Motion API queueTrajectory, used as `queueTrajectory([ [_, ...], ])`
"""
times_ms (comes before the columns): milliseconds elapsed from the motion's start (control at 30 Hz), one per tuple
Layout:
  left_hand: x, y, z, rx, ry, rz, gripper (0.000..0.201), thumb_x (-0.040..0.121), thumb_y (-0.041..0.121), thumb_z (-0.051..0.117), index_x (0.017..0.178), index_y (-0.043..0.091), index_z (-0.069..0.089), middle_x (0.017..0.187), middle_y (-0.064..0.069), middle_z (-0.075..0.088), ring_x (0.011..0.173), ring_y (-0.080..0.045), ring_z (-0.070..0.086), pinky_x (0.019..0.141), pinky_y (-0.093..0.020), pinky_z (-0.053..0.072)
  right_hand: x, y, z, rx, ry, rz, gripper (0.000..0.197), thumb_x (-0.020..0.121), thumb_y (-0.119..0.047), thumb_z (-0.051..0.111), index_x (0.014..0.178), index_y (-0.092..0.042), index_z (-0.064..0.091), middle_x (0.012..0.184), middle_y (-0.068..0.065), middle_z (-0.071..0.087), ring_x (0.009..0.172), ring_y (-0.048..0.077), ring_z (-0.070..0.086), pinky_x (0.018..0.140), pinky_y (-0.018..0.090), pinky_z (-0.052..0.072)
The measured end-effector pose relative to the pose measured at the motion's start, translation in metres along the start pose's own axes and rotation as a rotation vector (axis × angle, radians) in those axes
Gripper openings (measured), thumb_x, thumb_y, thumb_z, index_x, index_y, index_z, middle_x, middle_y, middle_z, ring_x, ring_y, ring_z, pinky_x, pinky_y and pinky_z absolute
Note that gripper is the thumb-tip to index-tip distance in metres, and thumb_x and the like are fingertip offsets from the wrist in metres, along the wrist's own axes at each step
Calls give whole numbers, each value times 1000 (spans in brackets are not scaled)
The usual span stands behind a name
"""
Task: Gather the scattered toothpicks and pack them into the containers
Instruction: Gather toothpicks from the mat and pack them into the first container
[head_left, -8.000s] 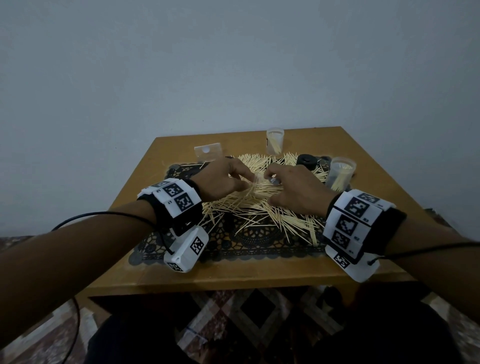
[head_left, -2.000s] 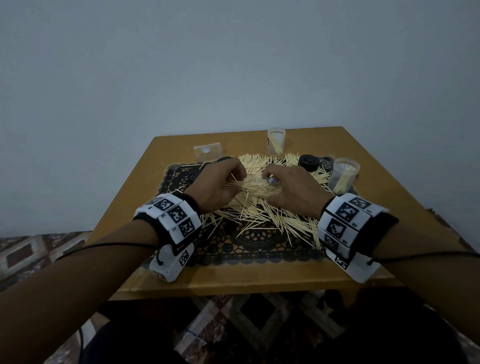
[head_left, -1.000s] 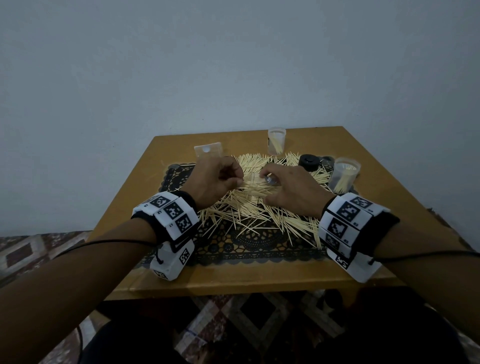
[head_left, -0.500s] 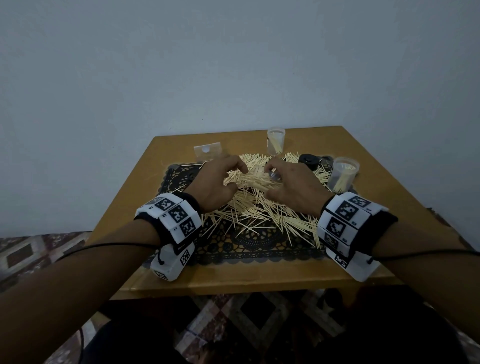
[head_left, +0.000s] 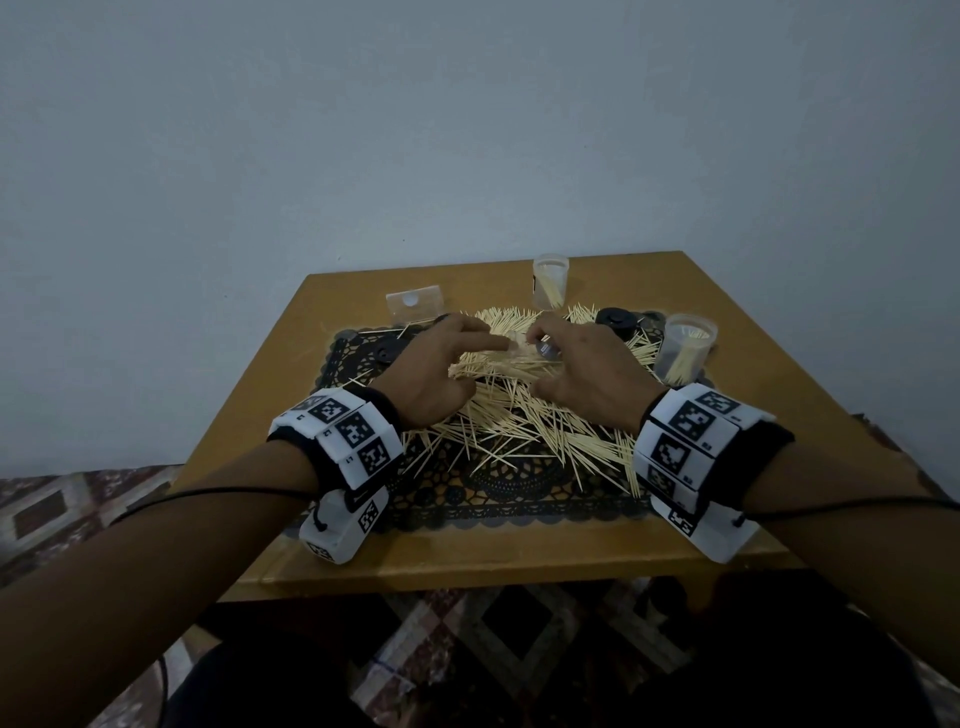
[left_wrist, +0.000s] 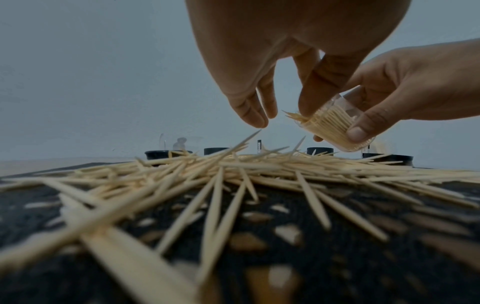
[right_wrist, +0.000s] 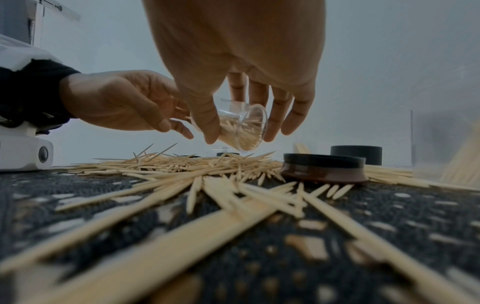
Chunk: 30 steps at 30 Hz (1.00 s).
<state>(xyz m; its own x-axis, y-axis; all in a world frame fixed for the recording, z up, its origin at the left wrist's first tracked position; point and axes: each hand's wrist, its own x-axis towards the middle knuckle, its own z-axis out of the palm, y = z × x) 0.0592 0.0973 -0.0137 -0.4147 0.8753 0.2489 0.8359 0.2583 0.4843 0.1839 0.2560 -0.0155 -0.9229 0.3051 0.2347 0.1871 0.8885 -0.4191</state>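
Observation:
Pale wooden toothpicks (head_left: 519, 415) lie heaped on a black lace mat (head_left: 519, 493); the heap also fills the left wrist view (left_wrist: 233, 170) and the right wrist view (right_wrist: 194, 164). My right hand (head_left: 540, 348) (right_wrist: 241, 136) grips a small clear container (left_wrist: 335, 127) (right_wrist: 241, 127) between thumb and fingers. It is tipped on its side just above the heap and packed with toothpicks. My left hand (head_left: 488, 343) (left_wrist: 283, 117) hovers at its mouth, fingers loosely extended and the thumb against the protruding toothpick tips.
Two more clear containers holding some toothpicks stand upright, one at the back (head_left: 549, 280) and one at the right (head_left: 685, 348). Black lids (head_left: 615, 318) (right_wrist: 322, 166) lie on the mat among the toothpicks. A clear plastic piece (head_left: 415, 306) rests at the back left of the wooden table (head_left: 467, 556).
My left hand has uncurled and its fingers have stretched toward the container's mouth. My right hand keeps the container in about the same place above the heap.

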Motion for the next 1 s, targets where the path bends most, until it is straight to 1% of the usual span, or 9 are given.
queueTrajectory([
  [67, 0, 0, 1, 44, -120, -15, 67, 75, -7, 57, 134, 26, 54, 147, -7, 37, 132, -23, 37, 107, -41, 37, 0, -1, 0, 2, -6, -16, 44, 78, -21, 77, 116, -17, 54, 106, 9, 66, 87, 27, 62, 75, 44, 55],
  [133, 0, 1, 2, 38, -185, -26, 69, 75, -9, 55, 133, 28, 55, 149, -5, 34, 134, -22, 35, 109, -40, 35, 0, 0, 1, -20, 0, -31, 44, 78, -21, 77, 115, -19, 54, 104, 8, 66, 88, 27, 61, 75, 44, 54],
  [233, -1, -1, 1, -61, -131, -27, 66, 75, -13, 53, 125, 30, 60, 139, -1, 43, 124, -17, 44, 100, -32, 42, 0, 0, 2, -40, 11, -33, 44, 78, -22, 77, 115, -19, 54, 104, 8, 66, 89, 28, 60, 76, 44, 54],
  [300, -2, -3, -1, -105, -86, -42, 65, 76, -13, 54, 127, 27, 57, 133, -2, 47, 118, -16, 47, 97, -33, 46, 0, 0, 1, -35, 7, -30, 44, 78, -22, 78, 116, -18, 55, 107, 9, 66, 89, 28, 61, 76, 44, 54],
  [400, 0, -4, 1, -63, -130, -57, 61, 78, -10, 54, 131, 21, 55, 133, -2, 46, 117, -16, 47, 97, -31, 45, 0, 0, 1, -21, -3, -46, 44, 78, -22, 77, 116, -18, 55, 108, 9, 67, 90, 27, 62, 77, 44, 54],
  [500, 1, -5, 3, -52, -168, -25, 56, 78, -11, 53, 126, 17, 60, 133, -1, 48, 118, -16, 48, 95, -29, 46, -1, -1, 0, -27, -8, -46, 44, 78, -22, 77, 116, -18, 55, 108, 8, 67, 93, 27, 62, 78, 44, 54],
  [667, -1, -6, 1, -125, -120, -64, 61, 78, -13, 54, 129, 22, 55, 127, -2, 51, 109, -10, 52, 86, -23, 51, -1, 0, 1, -35, -29, -30, 45, 79, -23, 77, 116, -18, 54, 109, 9, 67, 93, 28, 62, 78, 44, 54],
  [867, -1, -5, 0, -181, -43, -9, 58, 76, -14, 56, 119, 24, 64, 120, 0, 58, 107, -11, 57, 84, -27, 52, -1, 0, 1, -25, -44, -26, 45, 78, -24, 78, 116, -18, 53, 108, 10, 67, 92, 28, 62, 78, 44, 54],
  [1000, -2, -6, 0, -176, -102, 4, 58, 76, -14, 56, 117, 25, 69, 124, 5, 55, 111, -8, 52, 88, -23, 48, -2, -1, 0, -23, -42, -35, 46, 78, -23, 77, 118, -17, 54, 107, 11, 67, 91, 28, 61, 79, 42, 53],
])
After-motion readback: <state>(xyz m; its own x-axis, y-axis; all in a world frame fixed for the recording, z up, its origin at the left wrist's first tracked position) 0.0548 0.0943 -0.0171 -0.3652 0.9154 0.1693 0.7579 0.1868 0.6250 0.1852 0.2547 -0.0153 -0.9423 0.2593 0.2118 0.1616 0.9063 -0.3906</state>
